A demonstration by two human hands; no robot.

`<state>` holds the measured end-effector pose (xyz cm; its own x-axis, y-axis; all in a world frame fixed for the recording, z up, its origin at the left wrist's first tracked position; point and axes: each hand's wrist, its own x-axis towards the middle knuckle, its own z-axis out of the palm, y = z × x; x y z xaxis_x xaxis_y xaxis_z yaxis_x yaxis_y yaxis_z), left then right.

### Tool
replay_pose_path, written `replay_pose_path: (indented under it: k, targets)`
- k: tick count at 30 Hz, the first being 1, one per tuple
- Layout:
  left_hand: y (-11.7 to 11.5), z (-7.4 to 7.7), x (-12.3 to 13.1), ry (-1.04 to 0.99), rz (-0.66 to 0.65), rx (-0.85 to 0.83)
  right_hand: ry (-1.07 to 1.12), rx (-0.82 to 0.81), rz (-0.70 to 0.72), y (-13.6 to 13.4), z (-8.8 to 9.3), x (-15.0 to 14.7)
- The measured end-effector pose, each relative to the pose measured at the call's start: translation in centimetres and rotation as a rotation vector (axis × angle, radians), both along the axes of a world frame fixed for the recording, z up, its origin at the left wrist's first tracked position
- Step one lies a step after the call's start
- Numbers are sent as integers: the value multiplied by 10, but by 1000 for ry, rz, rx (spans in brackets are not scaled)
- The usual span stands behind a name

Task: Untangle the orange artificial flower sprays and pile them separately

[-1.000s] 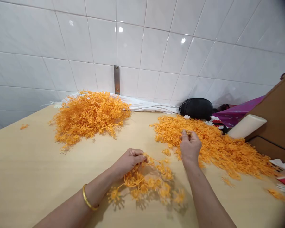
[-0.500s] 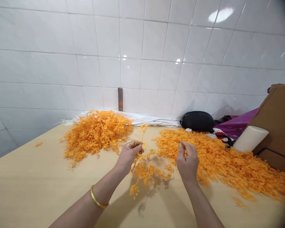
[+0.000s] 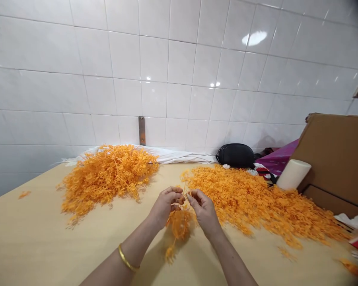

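left hand point(image 3: 166, 202) and right hand point(image 3: 203, 208) close together, fingers point(image 3: 176, 191) pinched, forearms point(image 3: 128, 254) angled inward

Black pouch point(image 3: 235, 155) near a white roll point(image 3: 293, 174) beside a cardboard box point(image 3: 337, 155)

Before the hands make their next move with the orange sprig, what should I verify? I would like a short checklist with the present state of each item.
1. Left hand has a grip on the orange sprig: ok, its fingers are closed on the stem.
2. Right hand meets the same stem: ok, it pinches beside the left fingertips.
3. Sprig is apart from both piles: ok.
4. Sprig's lowest tip is clear of the table: cannot tell.
5. Right pile is close to the right hand: ok.
6. Left pile is kept separate from the right pile: ok, bare table lies between them.
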<state>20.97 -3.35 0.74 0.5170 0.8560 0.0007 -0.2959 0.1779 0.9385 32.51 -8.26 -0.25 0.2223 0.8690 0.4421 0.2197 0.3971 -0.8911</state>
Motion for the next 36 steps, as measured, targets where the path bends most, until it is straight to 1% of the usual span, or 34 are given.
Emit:
replay_pose_path:
  k: [1,3,5,7,9,11,16,18,22,27,31,33,36]
  targets:
    - [3,2,-3,-35,-53,-66,-61,-14,-4,0,0,2]
    - [8,3,-6,-78,-107,-108,-165,-48,-4,-1,-1,4]
    - [11,2,-6,-74,-103,-91,-233,-66,-2,-1,-2,3]
    - [12,0,-3,-77,-66,-74,-266,-70,3,0,-4,-1]
    - [11,-2,0,-105,-39,-76,-262,-74,11,1,-7,-4]
    - [9,-2,2,-136,-43,-70,-235,-90,20,2,-9,-6]
    - [7,-1,1,-193,-128,-76,-109,-139,87,5,-8,-5]
    - [6,-2,-1,-158,-115,-48,-67,-155,114,5,-8,-5]
    - [5,-1,0,-82,-52,95,-51,-149,128,7,-11,-8]
    - [3,3,1,-5,0,144,-69,-135,126,8,-16,-9]
    - [3,1,1,2,23,223,-83,-136,151,7,-13,-9]
    - [3,-2,3,-24,94,173,-174,-111,134,4,-9,-10]
    - [5,-5,6,-76,202,-82,-394,-10,61,-3,0,-15]
